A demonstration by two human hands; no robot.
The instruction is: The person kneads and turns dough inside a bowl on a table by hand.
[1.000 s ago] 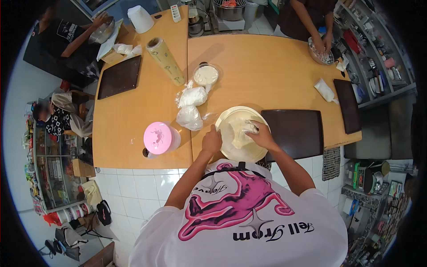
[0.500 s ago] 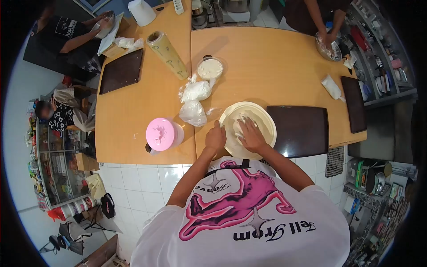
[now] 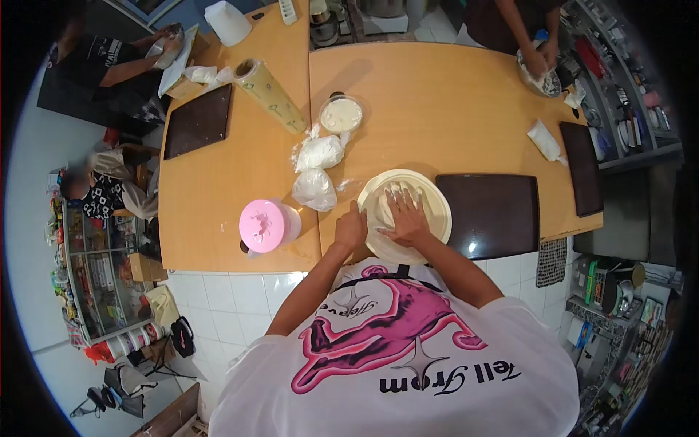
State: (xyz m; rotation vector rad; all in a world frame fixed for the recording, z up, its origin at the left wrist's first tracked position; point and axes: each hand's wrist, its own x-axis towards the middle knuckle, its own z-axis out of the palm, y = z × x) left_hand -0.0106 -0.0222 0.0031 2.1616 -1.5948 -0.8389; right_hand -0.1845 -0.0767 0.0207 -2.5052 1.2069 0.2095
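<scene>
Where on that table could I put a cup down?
Best is the wide bare wood beyond the bowl and neighbouring tray, right of the tub. A smaller patch lies between the left tray and pink lid. The middle is crowded: roll, tub, two bags.

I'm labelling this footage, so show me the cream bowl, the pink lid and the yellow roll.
Cream bowl (image 3: 439, 213): head view, inner wall on its right side.
Pink lid (image 3: 262, 226): head view, middle of its top.
Yellow roll (image 3: 271, 97): head view, middle of its side.
</scene>
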